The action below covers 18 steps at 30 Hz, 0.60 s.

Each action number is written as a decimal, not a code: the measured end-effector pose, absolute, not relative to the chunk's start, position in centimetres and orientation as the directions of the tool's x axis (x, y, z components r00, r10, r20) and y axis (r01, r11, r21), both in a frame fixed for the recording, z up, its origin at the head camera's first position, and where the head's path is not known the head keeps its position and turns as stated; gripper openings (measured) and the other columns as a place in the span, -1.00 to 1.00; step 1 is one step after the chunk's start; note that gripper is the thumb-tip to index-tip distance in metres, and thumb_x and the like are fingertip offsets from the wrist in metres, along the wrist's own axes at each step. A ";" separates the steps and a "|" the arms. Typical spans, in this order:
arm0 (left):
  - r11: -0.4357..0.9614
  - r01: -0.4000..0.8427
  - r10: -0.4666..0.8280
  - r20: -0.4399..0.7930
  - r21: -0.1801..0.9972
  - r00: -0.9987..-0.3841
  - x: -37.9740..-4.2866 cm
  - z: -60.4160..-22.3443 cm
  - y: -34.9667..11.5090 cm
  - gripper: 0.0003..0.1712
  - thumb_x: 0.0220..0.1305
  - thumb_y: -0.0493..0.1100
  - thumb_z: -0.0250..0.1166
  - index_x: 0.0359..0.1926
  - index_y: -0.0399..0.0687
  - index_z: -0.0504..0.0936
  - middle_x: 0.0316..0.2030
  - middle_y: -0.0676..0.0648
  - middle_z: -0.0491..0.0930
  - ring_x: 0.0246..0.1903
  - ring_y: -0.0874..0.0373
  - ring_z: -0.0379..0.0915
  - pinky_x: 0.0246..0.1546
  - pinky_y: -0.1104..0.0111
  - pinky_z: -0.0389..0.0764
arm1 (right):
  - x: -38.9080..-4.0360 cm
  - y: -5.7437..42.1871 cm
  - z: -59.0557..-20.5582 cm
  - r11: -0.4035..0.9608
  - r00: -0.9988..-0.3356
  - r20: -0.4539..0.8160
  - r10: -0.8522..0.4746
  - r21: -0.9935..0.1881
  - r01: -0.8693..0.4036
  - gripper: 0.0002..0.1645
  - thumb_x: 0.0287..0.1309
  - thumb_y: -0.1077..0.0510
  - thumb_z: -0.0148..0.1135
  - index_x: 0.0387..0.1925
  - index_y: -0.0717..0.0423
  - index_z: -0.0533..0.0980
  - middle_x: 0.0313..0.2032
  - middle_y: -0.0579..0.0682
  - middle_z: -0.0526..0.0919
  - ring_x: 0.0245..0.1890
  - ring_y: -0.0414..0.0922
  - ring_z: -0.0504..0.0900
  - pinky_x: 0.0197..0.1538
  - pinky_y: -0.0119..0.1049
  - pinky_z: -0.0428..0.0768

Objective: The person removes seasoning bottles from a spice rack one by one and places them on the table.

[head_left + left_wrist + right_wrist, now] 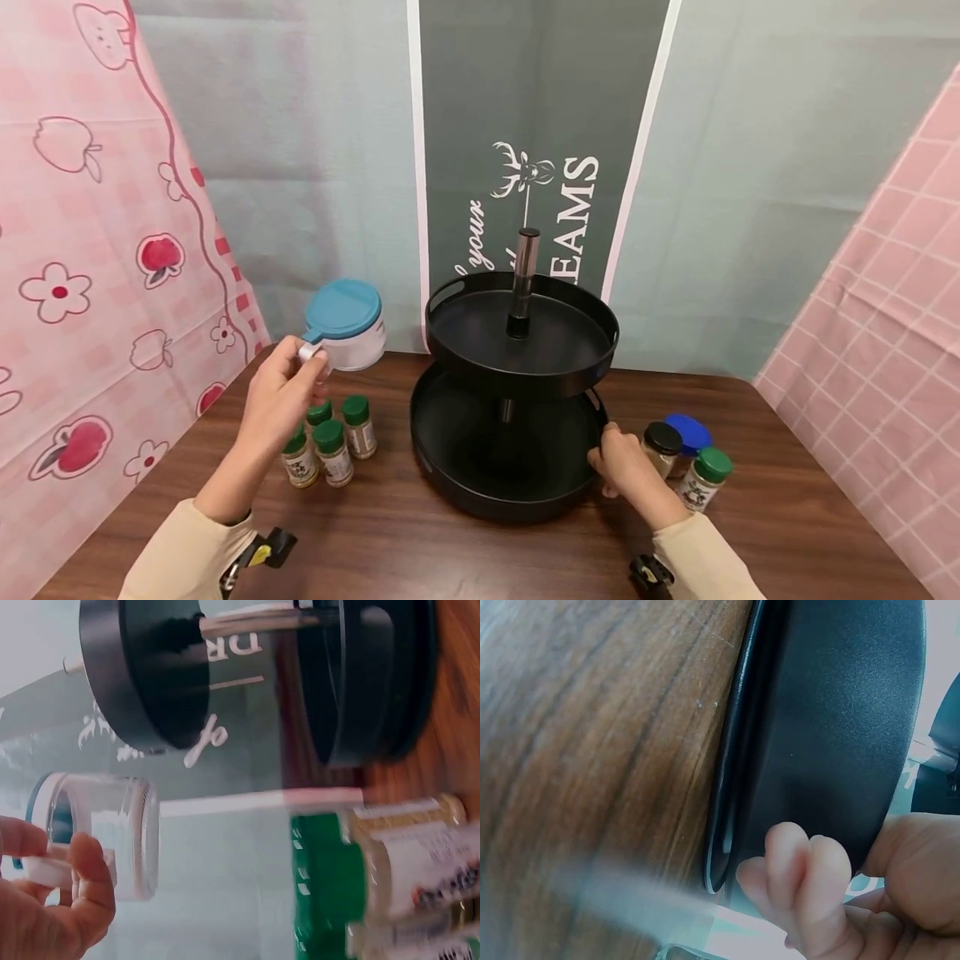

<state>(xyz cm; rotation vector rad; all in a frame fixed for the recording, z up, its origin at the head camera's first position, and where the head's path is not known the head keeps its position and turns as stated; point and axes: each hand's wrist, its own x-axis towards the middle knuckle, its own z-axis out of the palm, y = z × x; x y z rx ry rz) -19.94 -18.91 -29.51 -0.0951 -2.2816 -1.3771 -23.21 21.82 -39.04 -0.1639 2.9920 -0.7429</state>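
Note:
My left hand [281, 390] pinches the white handle of a clear seasoning jar [362, 348] with a blue lid, held up above the table at the left. In the left wrist view the jar [142, 840] appears sideways, its handle between thumb and fingers. A black two-tier round tray [498, 510] with a metal centre post stands mid-table, and both tiers look bare. My right hand [628, 462] grips the right wall of the lower tier. Up close in the right wrist view, curled fingers [821, 874] press the outer wall, with the thumb at the rim.
Several green-capped spice bottles [335, 454] cluster below my left hand. Beside my right forearm stand a black-lidded jar [662, 446], a blue-lidded container [690, 433] and another green-capped bottle [703, 479]. Fabric backdrops [750, 208] hang behind the wooden table [420, 558].

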 end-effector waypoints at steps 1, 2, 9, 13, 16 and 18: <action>0.492 0.301 -0.172 0.429 0.817 -0.887 -20.0 -29.7 -19.2 -0.72 0.31 -0.06 0.05 -0.29 -0.24 0.38 -0.51 -0.07 0.46 -0.57 0.13 0.49 -0.59 0.39 0.58 | -23.2 21.8 -39.0 0.881 -0.993 -0.027 -0.111 -0.465 -0.086 -0.36 0.12 0.30 -0.01 0.11 0.66 0.05 -0.78 0.07 0.41 -0.82 -0.15 0.45 -0.56 -0.21 0.52; 0.486 0.306 -0.164 0.429 0.818 -0.888 -20.0 -29.9 -19.6 -0.73 0.31 -0.08 0.06 -0.29 -0.25 0.38 -0.52 -0.04 0.46 -0.58 0.12 0.49 -0.60 0.39 0.58 | -23.3 21.8 -39.0 0.883 -0.994 -0.030 -0.106 -0.462 -0.081 -0.36 0.11 0.30 -0.01 0.11 0.66 0.05 -0.78 0.08 0.41 -0.82 -0.15 0.45 -0.57 -0.22 0.52; 0.449 0.287 -0.174 0.398 0.846 -0.901 -20.0 -31.3 -22.0 -0.74 0.30 -0.12 0.06 -0.26 -0.28 0.36 -0.55 0.12 0.45 -0.60 0.14 0.49 -0.62 0.41 0.58 | -23.4 21.8 -39.0 0.890 -0.995 -0.043 -0.085 -0.452 -0.057 -0.34 0.07 0.31 0.00 0.10 0.68 0.05 -0.76 0.11 0.40 -0.82 -0.15 0.46 -0.61 -0.27 0.46; 0.459 0.285 -0.204 0.412 0.842 -0.888 -20.2 -31.9 -23.5 -0.74 0.31 -0.12 0.05 -0.28 -0.29 0.35 -0.56 0.13 0.45 -0.62 0.19 0.50 -0.62 0.44 0.58 | -23.4 21.9 -38.9 0.889 -0.995 -0.048 -0.085 -0.456 -0.054 -0.35 0.08 0.31 0.00 0.11 0.67 0.05 -0.76 0.10 0.40 -0.81 -0.15 0.46 -0.59 -0.27 0.47; 0.468 0.281 -0.226 0.421 0.838 -0.879 -20.4 -32.3 -24.7 -0.76 0.32 -0.13 0.03 -0.32 -0.28 0.33 -0.57 0.14 0.45 -0.62 0.24 0.48 -0.63 0.47 0.56 | -23.4 21.8 -38.8 0.889 -0.995 -0.044 -0.092 -0.454 -0.062 -0.34 0.09 0.31 0.01 0.12 0.68 0.05 -0.76 0.10 0.40 -0.82 -0.16 0.46 -0.57 -0.25 0.49; 0.450 0.273 -0.237 0.409 0.850 -0.881 -20.5 -32.7 -25.5 -0.77 0.32 -0.14 0.03 -0.35 -0.26 0.33 -0.58 0.15 0.45 -0.62 0.24 0.47 -0.63 0.48 0.56 | -23.4 21.7 -38.8 0.891 -0.995 -0.038 -0.092 -0.449 -0.065 -0.34 0.09 0.30 0.02 0.11 0.68 0.06 -0.75 0.10 0.41 -0.82 -0.16 0.46 -0.56 -0.24 0.50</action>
